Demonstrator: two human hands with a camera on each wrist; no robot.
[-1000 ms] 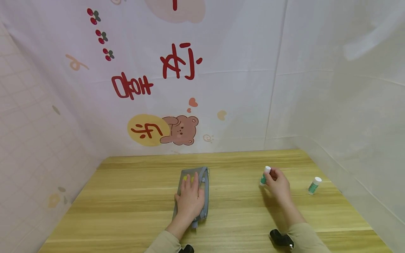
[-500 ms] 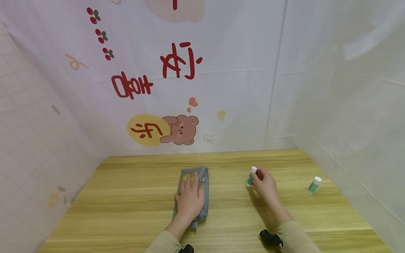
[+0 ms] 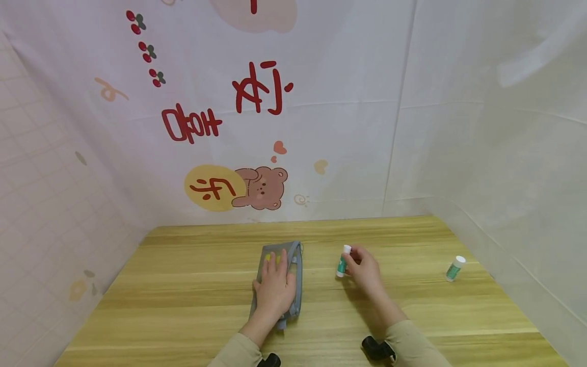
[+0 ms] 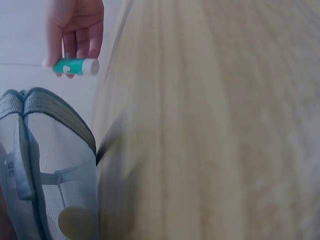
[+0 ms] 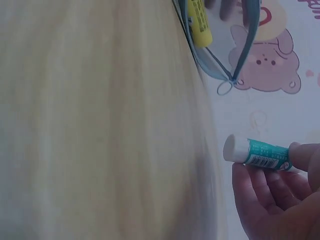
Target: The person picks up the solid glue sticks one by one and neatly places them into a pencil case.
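A grey mesh pencil case (image 3: 299, 285) lies on the wooden table, its zipped side toward the right. My left hand (image 3: 276, 290) rests on top of it with fingers spread and straight. Inside the case shows a yellow tube (image 5: 199, 25) with dark print. To the right of the case, my right hand (image 3: 367, 270) pinches a glue stick (image 3: 342, 264) between thumb and fingers. This stick has a white cap and a green label, and it is held nearly upright, cap up. A second glue stick (image 3: 455, 268) of the same look stands farther right.
The wooden table (image 3: 183, 285) is closed in by a printed white cloth (image 3: 348, 127) behind and at both sides. A black wrist device (image 3: 377, 348) sits at my right sleeve, and another (image 3: 270, 360) at the left sleeve.
My right hand has moved left across the table with the glue stick, coming closer to the pencil case. The left hand, the case and the second glue stick stay where they were.
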